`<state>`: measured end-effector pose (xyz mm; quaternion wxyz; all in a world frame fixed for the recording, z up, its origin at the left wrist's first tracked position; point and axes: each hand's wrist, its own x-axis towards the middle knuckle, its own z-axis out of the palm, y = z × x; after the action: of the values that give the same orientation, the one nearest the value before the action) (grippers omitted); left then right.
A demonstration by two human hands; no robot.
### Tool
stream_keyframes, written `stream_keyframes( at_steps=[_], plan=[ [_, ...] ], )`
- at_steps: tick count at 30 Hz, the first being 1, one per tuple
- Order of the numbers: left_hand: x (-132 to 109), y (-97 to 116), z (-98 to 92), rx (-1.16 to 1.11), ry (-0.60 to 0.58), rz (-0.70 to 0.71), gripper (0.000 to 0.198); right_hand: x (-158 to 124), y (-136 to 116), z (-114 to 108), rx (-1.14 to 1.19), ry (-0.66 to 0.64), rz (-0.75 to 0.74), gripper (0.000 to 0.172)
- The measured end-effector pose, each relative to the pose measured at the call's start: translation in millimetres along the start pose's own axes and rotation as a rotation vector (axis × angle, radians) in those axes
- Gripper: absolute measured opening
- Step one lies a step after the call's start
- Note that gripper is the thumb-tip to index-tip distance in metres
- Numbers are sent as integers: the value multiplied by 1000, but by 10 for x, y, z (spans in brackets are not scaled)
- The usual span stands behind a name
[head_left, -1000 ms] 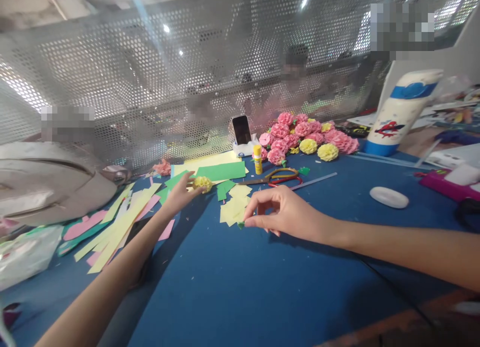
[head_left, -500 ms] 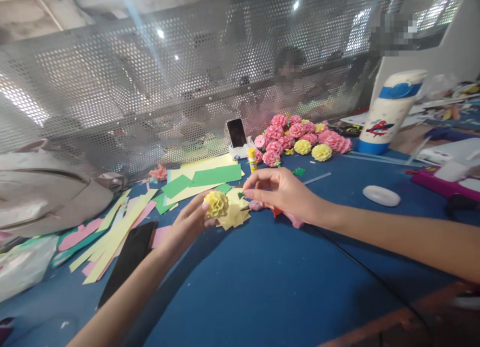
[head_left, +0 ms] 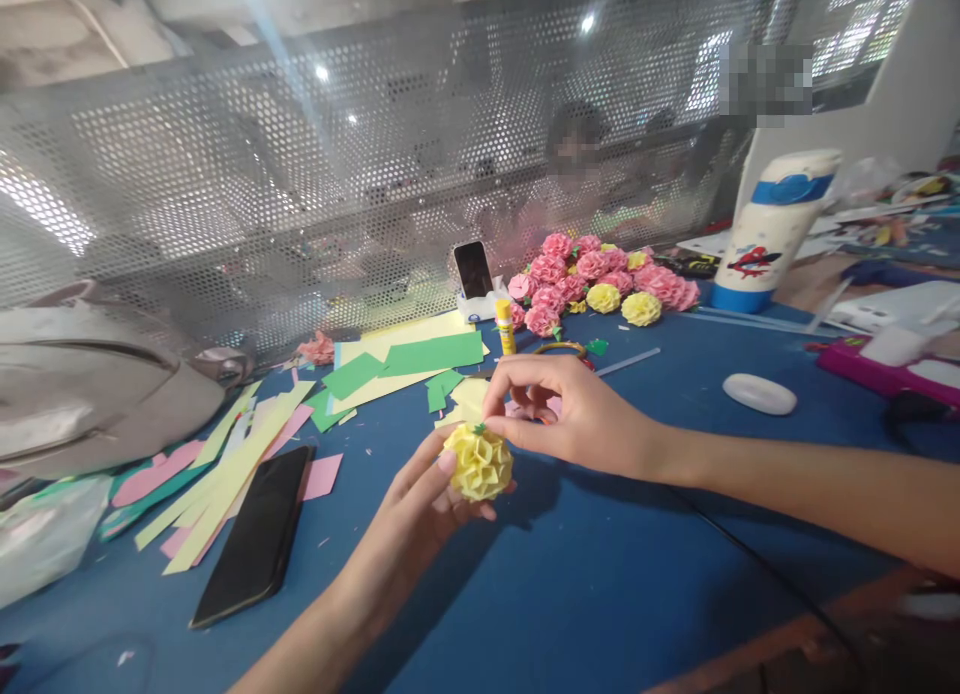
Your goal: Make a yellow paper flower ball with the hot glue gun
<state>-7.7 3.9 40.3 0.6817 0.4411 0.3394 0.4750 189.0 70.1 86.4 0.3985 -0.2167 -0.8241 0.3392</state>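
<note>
A yellow folded-paper flower rests in my left hand, its thumb and fingers closed around it above the blue table. At the flower's upper edge, my right hand pinches a small green paper piece between thumb and fingertips. Whether that piece touches the petals I cannot tell for sure. Behind the hands lie pale yellow paper pieces and green paper scraps. A yellow glue stick stands just beyond my right hand.
Pink and yellow paper flowers are heaped at the back. Paper strips and a black phone lie left, near a grey bag. To the right are a bottle, a white oval object and a purple-and-white device.
My left hand has brought the yellow flower to the right and nearer to me. My right hand has lowered the green piece from above the paper to the flower's upper edge.
</note>
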Motion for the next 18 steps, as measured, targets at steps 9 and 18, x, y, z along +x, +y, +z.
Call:
stream_keyframes(
  at_steps=[9,18],
  plan=[
    [3,-40,31,-9,49,-57,34,18,-15,-25,-213,-64,19,7],
    [-13,-190,10,-144,50,-181,44,43,54,-22,-219,-151,122,4]
  ],
)
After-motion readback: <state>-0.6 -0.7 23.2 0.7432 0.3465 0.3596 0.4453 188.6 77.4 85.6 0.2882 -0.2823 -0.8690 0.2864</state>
